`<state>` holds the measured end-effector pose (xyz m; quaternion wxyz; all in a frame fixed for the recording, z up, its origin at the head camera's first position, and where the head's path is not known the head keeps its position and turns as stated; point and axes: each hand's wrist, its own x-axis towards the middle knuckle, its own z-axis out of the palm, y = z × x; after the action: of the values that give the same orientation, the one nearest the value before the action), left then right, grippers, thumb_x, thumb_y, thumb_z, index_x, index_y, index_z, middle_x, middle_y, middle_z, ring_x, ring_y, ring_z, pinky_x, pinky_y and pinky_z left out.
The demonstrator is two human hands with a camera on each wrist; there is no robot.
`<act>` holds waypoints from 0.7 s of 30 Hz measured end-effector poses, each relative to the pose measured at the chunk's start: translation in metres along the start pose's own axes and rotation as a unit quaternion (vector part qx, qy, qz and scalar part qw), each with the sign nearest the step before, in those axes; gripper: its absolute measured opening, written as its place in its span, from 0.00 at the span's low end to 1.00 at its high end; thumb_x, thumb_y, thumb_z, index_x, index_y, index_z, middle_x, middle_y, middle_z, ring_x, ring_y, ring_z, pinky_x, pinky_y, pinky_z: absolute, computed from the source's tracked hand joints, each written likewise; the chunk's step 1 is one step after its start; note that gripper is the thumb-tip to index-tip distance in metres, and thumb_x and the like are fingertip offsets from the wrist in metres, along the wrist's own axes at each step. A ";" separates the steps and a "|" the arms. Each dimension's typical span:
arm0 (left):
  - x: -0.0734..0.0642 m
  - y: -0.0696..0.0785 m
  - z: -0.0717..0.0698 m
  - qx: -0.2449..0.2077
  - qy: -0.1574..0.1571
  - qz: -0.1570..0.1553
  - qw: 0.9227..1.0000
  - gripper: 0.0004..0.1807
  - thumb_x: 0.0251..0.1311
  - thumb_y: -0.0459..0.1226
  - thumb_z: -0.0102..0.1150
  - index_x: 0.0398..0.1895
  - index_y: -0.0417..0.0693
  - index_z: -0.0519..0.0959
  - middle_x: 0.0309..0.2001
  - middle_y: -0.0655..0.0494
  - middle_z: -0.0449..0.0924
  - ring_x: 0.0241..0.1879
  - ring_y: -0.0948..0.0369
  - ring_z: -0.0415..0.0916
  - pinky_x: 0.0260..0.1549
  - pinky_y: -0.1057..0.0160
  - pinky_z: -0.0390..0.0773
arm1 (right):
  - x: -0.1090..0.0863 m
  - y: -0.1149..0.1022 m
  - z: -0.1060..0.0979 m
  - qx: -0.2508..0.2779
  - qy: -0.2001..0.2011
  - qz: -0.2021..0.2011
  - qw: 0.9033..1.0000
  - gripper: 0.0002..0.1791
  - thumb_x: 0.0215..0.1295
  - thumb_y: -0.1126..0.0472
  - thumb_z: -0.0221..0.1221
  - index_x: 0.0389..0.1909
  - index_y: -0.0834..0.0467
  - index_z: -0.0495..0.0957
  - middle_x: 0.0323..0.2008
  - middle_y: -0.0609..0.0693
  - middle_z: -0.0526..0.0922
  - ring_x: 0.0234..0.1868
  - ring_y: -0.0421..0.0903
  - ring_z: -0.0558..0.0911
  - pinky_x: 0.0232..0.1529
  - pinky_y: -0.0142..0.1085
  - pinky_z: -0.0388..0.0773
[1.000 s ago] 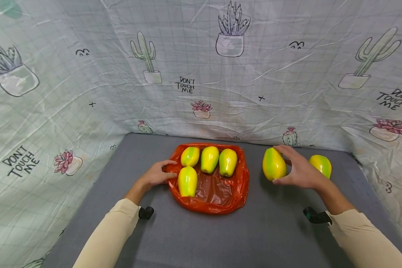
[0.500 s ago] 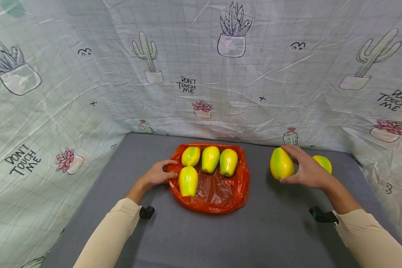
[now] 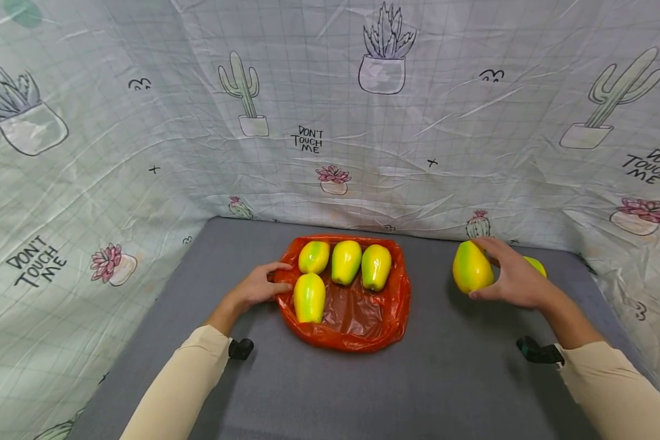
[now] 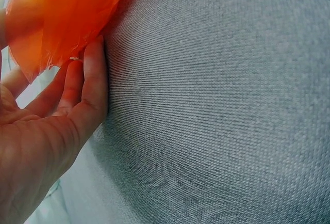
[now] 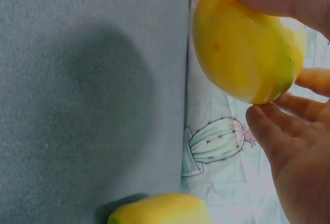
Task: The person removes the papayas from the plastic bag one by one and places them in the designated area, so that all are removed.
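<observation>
A red plastic bag (image 3: pixel 349 342) lies spread open on the grey table, with several yellow-green papayas (image 3: pixel 310 298) inside. My left hand (image 3: pixel 260 284) holds the bag's left rim; the left wrist view has the thin orange-red plastic (image 4: pixel 67 17) between thumb and fingers. To the right of the bag, my right hand (image 3: pixel 514 275) grips another papaya (image 3: pixel 472 269) between thumb and fingertips. In the right wrist view this papaya (image 5: pixel 247 43) is off the table, its shadow falling on the cloth. One more papaya (image 3: pixel 536 265) rests behind the right hand, partly hidden by it.
A grey cloth-covered table (image 3: pixel 330 397) carries everything. White sheeting (image 3: pixel 330 110) printed with cacti rises along the back and both sides. Small black wrist cameras (image 3: pixel 242 349) sit at both cuffs.
My right hand has moved to the right with the papaya, covering more of the papaya behind it. The left hand and the bag stay in place.
</observation>
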<state>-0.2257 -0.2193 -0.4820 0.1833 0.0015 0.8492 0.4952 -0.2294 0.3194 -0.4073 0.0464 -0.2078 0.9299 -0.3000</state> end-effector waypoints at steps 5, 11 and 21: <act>0.000 -0.001 -0.001 0.000 0.002 -0.003 1.000 0.31 0.67 0.41 0.66 0.72 0.46 0.72 0.62 0.38 0.76 0.43 0.59 0.80 0.40 0.66 0.81 | -0.001 0.005 -0.003 -0.007 -0.001 0.003 1.000 0.61 0.47 0.53 0.81 0.78 0.67 0.56 0.74 0.69 0.60 0.62 0.66 0.73 0.62 0.68 0.72; -0.002 -0.001 -0.001 0.010 0.000 -0.004 1.000 0.32 0.67 0.42 0.66 0.73 0.45 0.71 0.62 0.37 0.75 0.45 0.58 0.80 0.41 0.66 0.81 | -0.003 0.008 -0.005 -0.034 -0.005 0.010 0.999 0.62 0.47 0.51 0.81 0.78 0.67 0.55 0.74 0.69 0.60 0.59 0.67 0.76 0.54 0.61 0.78; -0.002 0.001 -0.001 0.012 0.007 -0.005 1.000 0.31 0.67 0.42 0.66 0.73 0.47 0.72 0.64 0.39 0.75 0.47 0.57 0.79 0.43 0.65 0.81 | -0.002 0.016 -0.007 -0.060 -0.003 0.017 0.998 0.62 0.46 0.50 0.81 0.77 0.69 0.57 0.74 0.71 0.60 0.59 0.66 0.74 0.53 0.63 0.77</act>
<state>-0.2243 -0.2205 -0.4802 0.1798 -0.0039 0.8562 0.4843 -0.2348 0.3352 -0.4110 0.0417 -0.1949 0.9496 -0.2421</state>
